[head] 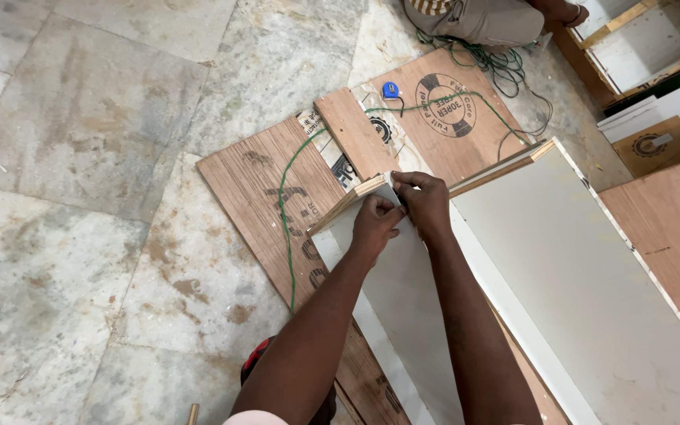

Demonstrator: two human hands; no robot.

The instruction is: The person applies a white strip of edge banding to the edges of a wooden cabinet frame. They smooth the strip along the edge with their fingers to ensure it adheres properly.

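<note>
Both hands together, left hand [373,226] and right hand [425,201] pinching white laminate strip [403,291] at far board corner, strip running back toward body

From my feed the floor [96,134] looks like polished stone tile, mottled grey and a bit stained. The plywood sheets [257,189] are raw brown wood veneer, matt, grain showing. The board under my hands [592,267] has a smooth white laminate face with bare ply layers along its edge. The green cable [285,228] looks plastic-coated, and the little blue tape measure [390,90] seems to be glossy plastic.
</note>
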